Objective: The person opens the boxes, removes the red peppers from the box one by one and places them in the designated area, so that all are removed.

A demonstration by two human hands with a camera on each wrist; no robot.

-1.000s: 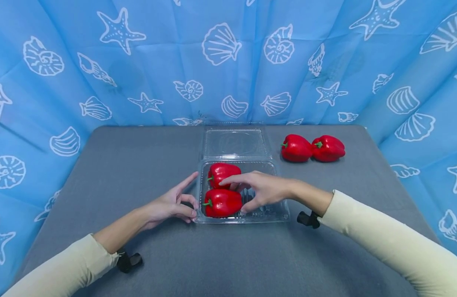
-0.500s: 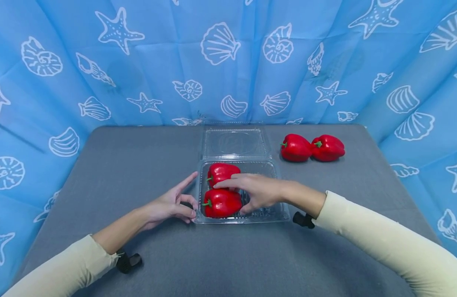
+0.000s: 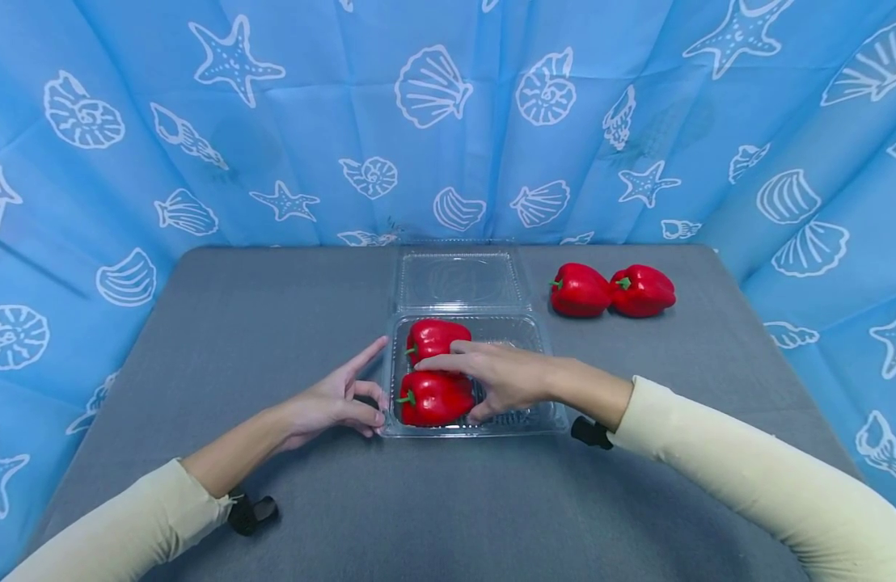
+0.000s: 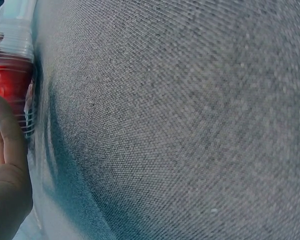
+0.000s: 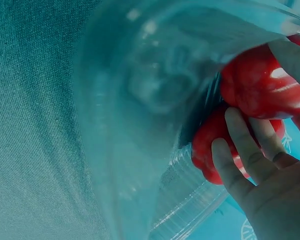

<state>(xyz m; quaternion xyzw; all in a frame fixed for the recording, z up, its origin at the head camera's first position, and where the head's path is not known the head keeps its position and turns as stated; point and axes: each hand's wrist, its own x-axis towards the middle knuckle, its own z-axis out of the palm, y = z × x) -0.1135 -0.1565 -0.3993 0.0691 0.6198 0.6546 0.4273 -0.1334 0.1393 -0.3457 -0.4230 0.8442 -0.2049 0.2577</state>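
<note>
A clear plastic clamshell box (image 3: 543, 416) lies with its lid folded back. Two red bell peppers are in the left part of its base: a front bell pepper (image 3: 435, 398) and a rear bell pepper (image 3: 435, 335), both with green stems to the left. My right hand (image 3: 509, 373) grips the front pepper, thumb at its right end and fingers reaching over between the two peppers. In the right wrist view, its fingertips (image 5: 235, 117) also touch the rear pepper. My left hand (image 3: 339, 404) rests against the box's left edge, index finger extended along it.
Two more red bell peppers, one at left (image 3: 581, 290) and one at right (image 3: 643, 291), lie touching each other at the back right of the grey table (image 3: 288, 299). A blue shell-patterned curtain (image 3: 310, 105) hangs behind the table. The open lid (image 3: 458, 279) extends toward the back edge.
My right hand has shifted slightly left, its fingers settling between the two peppers in the box and over the front one. The left hand stays at the box's edge.
</note>
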